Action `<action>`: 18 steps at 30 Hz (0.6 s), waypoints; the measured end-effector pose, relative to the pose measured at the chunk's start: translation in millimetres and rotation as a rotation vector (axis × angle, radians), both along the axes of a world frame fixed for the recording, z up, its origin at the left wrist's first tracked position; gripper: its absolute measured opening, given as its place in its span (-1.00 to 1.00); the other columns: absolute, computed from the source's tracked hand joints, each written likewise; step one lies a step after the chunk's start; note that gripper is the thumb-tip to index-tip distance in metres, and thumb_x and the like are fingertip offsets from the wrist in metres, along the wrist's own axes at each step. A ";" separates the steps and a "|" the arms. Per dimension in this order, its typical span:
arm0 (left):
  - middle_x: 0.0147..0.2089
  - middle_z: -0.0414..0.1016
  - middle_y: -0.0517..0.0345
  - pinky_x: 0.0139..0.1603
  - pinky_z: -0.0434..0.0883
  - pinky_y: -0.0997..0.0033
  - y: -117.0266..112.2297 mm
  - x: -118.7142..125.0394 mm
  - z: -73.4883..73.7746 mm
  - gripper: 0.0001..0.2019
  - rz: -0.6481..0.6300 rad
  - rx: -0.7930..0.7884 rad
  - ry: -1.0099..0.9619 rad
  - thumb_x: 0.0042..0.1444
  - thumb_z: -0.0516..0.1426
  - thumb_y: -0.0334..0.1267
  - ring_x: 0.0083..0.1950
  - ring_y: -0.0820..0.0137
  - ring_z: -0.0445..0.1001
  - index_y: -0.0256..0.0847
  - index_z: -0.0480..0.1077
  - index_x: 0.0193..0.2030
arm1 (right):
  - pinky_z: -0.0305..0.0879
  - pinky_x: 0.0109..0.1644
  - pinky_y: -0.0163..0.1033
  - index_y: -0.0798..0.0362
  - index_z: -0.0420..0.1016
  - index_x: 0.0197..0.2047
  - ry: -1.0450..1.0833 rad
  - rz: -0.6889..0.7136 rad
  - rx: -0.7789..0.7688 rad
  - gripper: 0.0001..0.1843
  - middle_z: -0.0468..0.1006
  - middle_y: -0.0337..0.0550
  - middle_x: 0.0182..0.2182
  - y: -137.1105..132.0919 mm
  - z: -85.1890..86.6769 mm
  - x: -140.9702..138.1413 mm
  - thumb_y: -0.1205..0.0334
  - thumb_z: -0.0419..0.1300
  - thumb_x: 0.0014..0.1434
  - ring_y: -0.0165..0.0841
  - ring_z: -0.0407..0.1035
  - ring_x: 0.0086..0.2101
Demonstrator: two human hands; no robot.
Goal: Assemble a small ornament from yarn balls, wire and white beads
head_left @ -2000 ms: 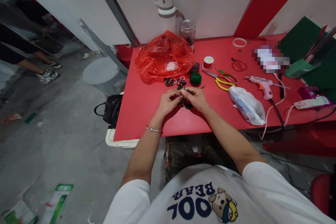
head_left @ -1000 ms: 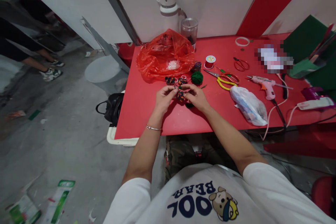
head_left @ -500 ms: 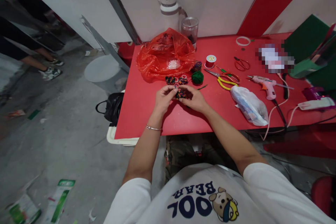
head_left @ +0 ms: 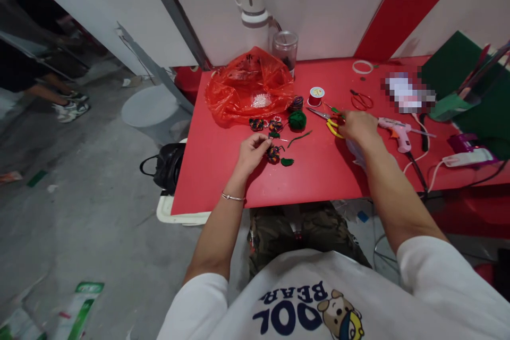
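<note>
My left hand [head_left: 254,152] is closed in a pinch at the edge of a small dark multicoloured yarn piece [head_left: 273,155]. A thin needle-like strip [head_left: 281,139] sticks out by its fingertips. Beside the piece lie a green yarn leaf shape [head_left: 287,161] and a dark green yarn strand [head_left: 299,138]. My right hand [head_left: 359,126] is bent down over the handles of the scissors [head_left: 320,113], which lie on the table with blades pointing left. Its fingertips are largely hidden, so its grip is unclear. Yellow-handled pliers [head_left: 333,128] lie under the scissors.
Behind the yarn pieces are a red plastic bag [head_left: 235,90] with pearl beads [head_left: 261,100], a green yarn ball [head_left: 297,120] and a red thread spool [head_left: 316,96]. To the right are red-handled snips [head_left: 362,100], a pink glue gun [head_left: 400,133] and cables. A jar [head_left: 285,48] stands behind.
My right hand has left the yarn piece and moved right to the scissors. My left hand stays at the yarn piece. A green leaf shape now shows beside it. The view has shifted slightly.
</note>
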State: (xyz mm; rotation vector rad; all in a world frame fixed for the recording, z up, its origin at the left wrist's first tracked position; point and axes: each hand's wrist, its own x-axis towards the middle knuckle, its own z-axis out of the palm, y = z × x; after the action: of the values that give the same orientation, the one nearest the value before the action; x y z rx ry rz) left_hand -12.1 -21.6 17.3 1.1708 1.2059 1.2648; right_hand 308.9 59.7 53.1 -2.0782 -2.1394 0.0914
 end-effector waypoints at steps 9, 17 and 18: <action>-0.44 0.55 0.18 -0.36 0.40 0.47 0.7 -1.0 -0.4 -0.81 0.012 0.007 0.008 0.08 0.38 -0.18 -0.42 0.48 0.43 -0.18 0.52 -0.42 | 0.23 -0.09 -0.07 0.17 0.51 0.31 -0.241 -0.022 -0.041 -0.46 0.58 0.38 0.04 -6.6 23.3 -18.2 -0.03 0.19 0.44 0.00 0.51 0.03; -0.48 0.48 0.22 -0.42 0.36 0.44 0.6 -0.2 -0.5 -0.82 0.014 -0.026 -0.002 0.13 0.38 -0.22 -0.48 0.49 0.38 -0.18 0.51 -0.41 | 0.28 -0.17 -0.04 0.04 0.42 0.42 -0.292 -0.099 0.062 -0.41 0.57 0.37 0.05 -44.3 57.5 -5.6 0.10 0.21 0.37 0.09 0.57 -0.09; -0.48 0.48 0.22 -0.42 0.37 0.43 0.6 0.0 -0.9 -0.81 0.013 -0.025 -0.014 0.13 0.39 -0.21 -0.48 0.48 0.38 -0.18 0.51 -0.41 | 0.29 -0.18 -0.02 0.05 0.41 0.43 -0.271 -0.103 0.068 -0.38 0.58 0.39 0.06 -53.0 60.1 -0.1 0.09 0.22 0.35 0.11 0.57 -0.10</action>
State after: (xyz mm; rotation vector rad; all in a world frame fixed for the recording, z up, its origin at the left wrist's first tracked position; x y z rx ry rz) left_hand -12.1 -21.0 16.4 1.1359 1.2179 1.2622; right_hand 308.8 6.7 113.2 -2.2668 -2.1364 -0.2870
